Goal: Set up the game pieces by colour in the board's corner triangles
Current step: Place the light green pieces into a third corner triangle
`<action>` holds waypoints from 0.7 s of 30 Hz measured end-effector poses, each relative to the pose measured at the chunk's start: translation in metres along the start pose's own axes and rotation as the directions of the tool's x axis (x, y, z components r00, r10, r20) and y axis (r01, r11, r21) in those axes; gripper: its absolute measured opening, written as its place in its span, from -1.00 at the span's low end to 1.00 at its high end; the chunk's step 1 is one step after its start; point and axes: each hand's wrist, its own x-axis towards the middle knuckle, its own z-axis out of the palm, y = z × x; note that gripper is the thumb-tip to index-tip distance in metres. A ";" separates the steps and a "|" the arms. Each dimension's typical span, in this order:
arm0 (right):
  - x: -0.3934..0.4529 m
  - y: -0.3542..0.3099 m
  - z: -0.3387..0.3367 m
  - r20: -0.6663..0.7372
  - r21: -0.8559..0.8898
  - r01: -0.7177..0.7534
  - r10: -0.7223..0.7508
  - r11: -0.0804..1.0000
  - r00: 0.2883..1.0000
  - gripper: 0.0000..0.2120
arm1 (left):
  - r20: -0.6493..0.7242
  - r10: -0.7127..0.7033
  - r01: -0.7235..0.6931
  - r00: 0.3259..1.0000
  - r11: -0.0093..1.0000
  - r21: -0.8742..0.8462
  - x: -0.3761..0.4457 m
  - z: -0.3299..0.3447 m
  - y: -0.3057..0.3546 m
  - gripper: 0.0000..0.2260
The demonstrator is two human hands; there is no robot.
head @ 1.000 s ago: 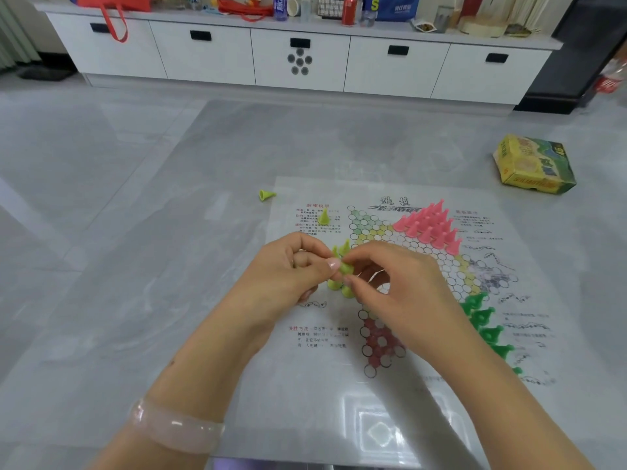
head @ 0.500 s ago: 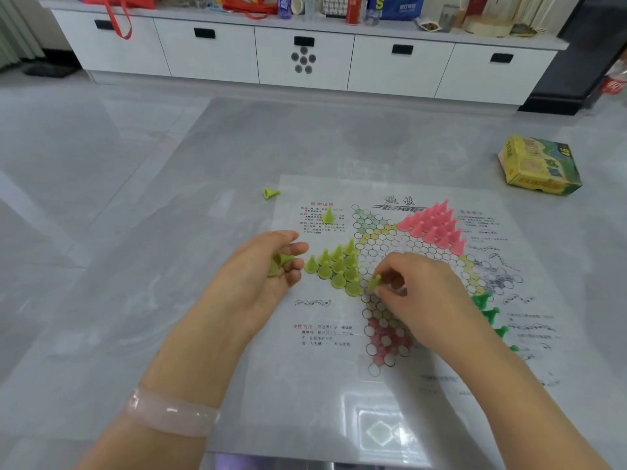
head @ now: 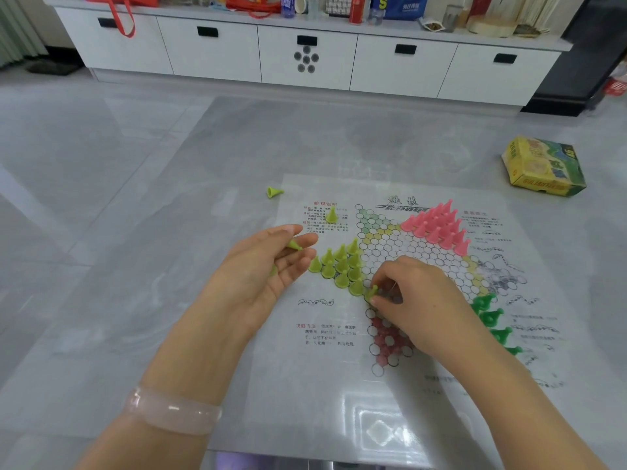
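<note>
A thin plastic board sheet (head: pixel 339 385) with a hexagon star lies on the grey floor. Several yellow-green pieces (head: pixel 341 266) stand in its left triangle. My right hand (head: pixel 414 300) pinches one yellow-green piece (head: pixel 372 292) at that group's lower right end, on the board. My left hand (head: pixel 268 266) rests palm-up just left of the group, with loose yellow-green pieces (head: pixel 294 245) lying across its fingers. Pink pieces (head: pixel 437 225) fill the upper right triangle. Dark green pieces (head: pixel 490 317) stand at the right, partly hidden by my right arm.
One yellow-green piece (head: pixel 331 215) stands on the sheet's printed text, and another (head: pixel 274 192) lies tipped on the floor beyond the sheet's corner. The yellow game box (head: pixel 543 167) sits far right. A white cabinet (head: pixel 305 56) runs along the back.
My hands have separated: the right hand moved down and right with a yellow-green piece to the board, while the left hand opened palm-up, uncovering the yellow-green group.
</note>
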 end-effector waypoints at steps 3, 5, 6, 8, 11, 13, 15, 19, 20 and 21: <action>-0.001 0.000 0.000 0.001 -0.004 0.001 -0.001 1.000 1.000 -0.87 | -0.007 0.005 -0.005 1.000 1.000 0.031 -0.001 0.000 0.000 -0.90; -0.001 -0.001 0.000 -0.001 -0.008 0.000 0.000 1.000 1.000 -0.86 | -0.011 0.004 -0.004 1.000 1.000 0.029 0.000 0.000 0.000 -0.90; -0.001 -0.001 0.000 0.000 -0.009 -0.002 0.002 1.000 1.000 -0.86 | -0.011 0.002 -0.002 1.000 1.000 0.025 -0.001 0.000 0.001 -0.90; -0.001 -0.002 -0.001 0.002 -0.008 -0.004 0.004 1.000 1.000 -0.85 | -0.011 -0.002 0.002 1.000 1.000 0.023 0.000 0.000 0.001 -0.89; -0.002 -0.003 -0.001 0.004 -0.014 -0.001 0.001 1.000 1.000 -0.85 | -0.009 -0.008 0.009 1.000 1.000 0.027 0.000 0.000 0.000 -0.90; -0.002 -0.004 -0.001 0.004 -0.016 -0.003 0.003 1.000 1.000 -0.84 | -0.007 -0.011 0.011 1.000 0.999 0.032 0.000 0.000 0.000 -0.90; -0.002 -0.004 -0.001 0.004 -0.013 -0.004 0.004 1.000 1.000 -0.84 | -0.006 -0.013 0.013 1.000 0.999 0.038 0.000 0.000 0.000 -0.91; -0.002 -0.004 -0.002 0.003 -0.010 0.008 -0.008 1.000 1.000 -0.83 | 0.003 -0.012 0.011 1.000 0.998 0.058 0.000 0.000 0.000 -0.92; -0.002 -0.003 -0.002 0.006 -0.006 0.012 -0.012 1.000 1.000 -0.82 | 0.010 -0.008 0.007 1.000 0.997 0.082 -0.001 0.000 0.000 -0.93; -0.003 -0.002 -0.003 0.005 0.002 0.016 -0.016 1.000 1.000 -0.81 | 0.020 -0.002 0.000 1.000 0.993 0.120 -0.001 0.000 -0.001 -0.93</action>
